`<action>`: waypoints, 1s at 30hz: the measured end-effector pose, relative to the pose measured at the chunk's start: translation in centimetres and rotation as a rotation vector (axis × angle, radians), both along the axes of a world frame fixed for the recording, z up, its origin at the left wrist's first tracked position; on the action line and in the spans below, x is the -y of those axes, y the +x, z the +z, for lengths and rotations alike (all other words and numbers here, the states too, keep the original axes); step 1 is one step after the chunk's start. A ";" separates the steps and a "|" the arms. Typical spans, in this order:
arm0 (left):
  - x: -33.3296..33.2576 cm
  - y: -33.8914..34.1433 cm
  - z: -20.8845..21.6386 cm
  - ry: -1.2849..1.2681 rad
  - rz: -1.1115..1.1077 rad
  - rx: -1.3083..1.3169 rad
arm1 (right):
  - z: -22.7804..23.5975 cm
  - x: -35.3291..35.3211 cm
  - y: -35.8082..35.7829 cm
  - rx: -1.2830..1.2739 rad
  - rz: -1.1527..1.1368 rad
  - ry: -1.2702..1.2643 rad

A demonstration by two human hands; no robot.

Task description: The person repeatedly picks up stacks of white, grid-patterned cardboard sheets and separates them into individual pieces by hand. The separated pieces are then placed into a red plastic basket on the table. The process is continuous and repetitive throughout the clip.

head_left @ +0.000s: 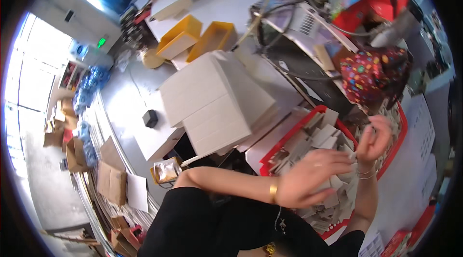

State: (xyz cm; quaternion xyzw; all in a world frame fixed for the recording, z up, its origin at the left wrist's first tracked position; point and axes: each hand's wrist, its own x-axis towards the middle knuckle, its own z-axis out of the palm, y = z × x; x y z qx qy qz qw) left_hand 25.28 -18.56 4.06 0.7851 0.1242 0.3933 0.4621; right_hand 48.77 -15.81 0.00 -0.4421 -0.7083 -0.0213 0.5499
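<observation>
Left hand (313, 178): palm down over the basket, fingers nearly straight, thumb apart; nothing seen in its grasp. Motion blur at the fingers; contact with the contents below uncertain. Right hand (374, 138): just beyond the left fingertips, raised, fingers loosely curled toward the thumb. Cannot tell whether a small piece is pinched there.

Beneath and around both hands: loose pale card pieces (324, 135), flat strips and small blocks, heaped at all angles in red plastic basketwork. Near rim (320, 108) on the left; another red rim (400, 131) right of the right hand. One basket or two, unclear.

Handling, judged by eye: pieces light, fairly stiff, dry; edges and corners likely to crease under a hard squeeze. Best hold: thumb and fingertips across opposite edges, one lifted clear of the tangle.

Further out: large pale cardboard carton (205, 100), left of the basket. Patterned red fabric bundle (374, 76) above the right hand. Two yellow bins (179, 37) past the carton. Brown cardboard boxes (112, 182) far left, near the floor.
</observation>
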 end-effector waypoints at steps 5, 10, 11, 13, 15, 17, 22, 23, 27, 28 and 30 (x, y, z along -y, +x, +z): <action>1.6 -16.8 -2.0 0.232 0.781 0.132 | 4.3 -3.9 -15.6 0.284 0.393 -0.148; -2.6 -29.8 -9.3 -0.613 1.555 0.601 | 1.4 -7.1 -28.7 0.369 0.544 -0.266; -3.9 -32.0 -11.6 -0.842 1.569 0.573 | 0.9 -7.4 -30.6 0.400 0.550 -0.289; -5.7 -33.4 -12.1 -1.304 1.289 0.478 | -1.1 -8.3 -34.1 0.521 0.496 -0.303; -7.2 -33.9 -11.9 -1.399 0.919 0.580 | -2.8 -9.1 -36.9 0.618 0.422 -0.345; -8.2 -32.5 -10.7 -1.283 0.668 0.581 | -4.0 -9.6 -38.5 0.685 0.306 -0.422; -9.9 -32.3 -12.8 -1.305 1.166 0.295 | -5.2 -9.8 -39.6 0.787 0.220 -0.380; -10.0 -32.8 -13.6 -1.313 1.215 0.264 | -5.2 -9.6 -39.7 0.785 0.224 -0.378; -9.8 -31.4 -11.5 -1.342 1.364 0.147 | -5.2 -9.7 -39.4 0.786 0.218 -0.374; -9.6 -31.0 -10.9 -1.325 1.393 0.131 | -5.1 -9.6 -39.3 0.782 0.226 -0.372; -8.9 -30.8 -10.6 -1.328 1.357 0.176 | -5.2 -9.6 -39.0 0.758 0.252 -0.353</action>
